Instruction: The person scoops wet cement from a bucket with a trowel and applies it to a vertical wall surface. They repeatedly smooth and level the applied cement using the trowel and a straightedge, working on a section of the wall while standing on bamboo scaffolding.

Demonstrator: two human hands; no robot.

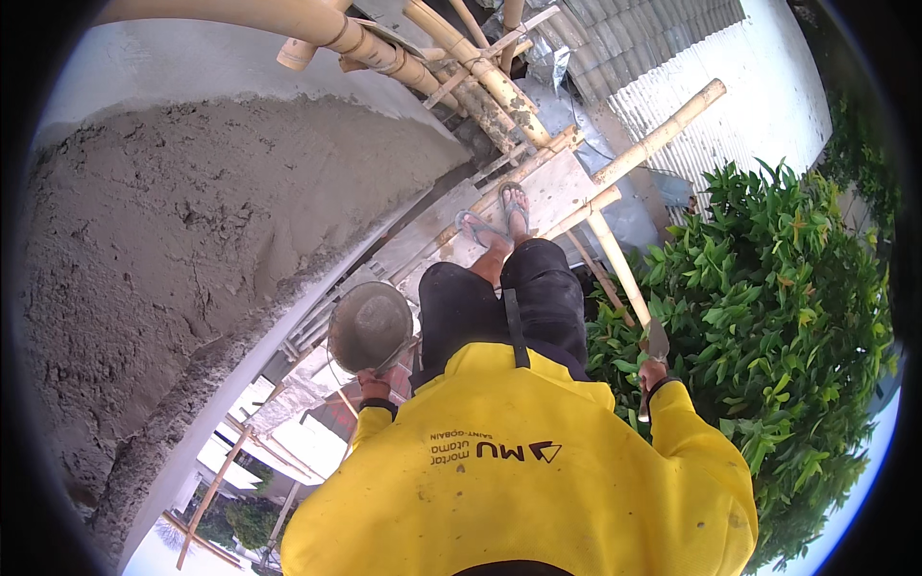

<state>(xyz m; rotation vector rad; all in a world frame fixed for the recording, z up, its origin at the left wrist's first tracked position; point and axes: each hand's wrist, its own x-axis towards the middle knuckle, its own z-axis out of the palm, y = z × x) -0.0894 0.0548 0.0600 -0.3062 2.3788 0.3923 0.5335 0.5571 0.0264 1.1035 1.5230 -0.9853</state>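
Observation:
My left hand grips the handle of a round, mortar-stained bucket, which hangs beside my left leg with grey residue or mortar inside. In my right hand is a metal trowel, held by its handle at my right side with the blade upward. Both arms are in yellow sleeves. My sandalled feet stand on a pale, dusty plank of the scaffold. Wet grey render covers a large surface along my left, rough in places and smoother toward its upper part.
Bamboo scaffold poles surround the plank above and to the right. Corrugated roofing lies below at the top right, with a leafy tree on my right. The rendered surface's edge runs diagonally along my left, a drop beside it.

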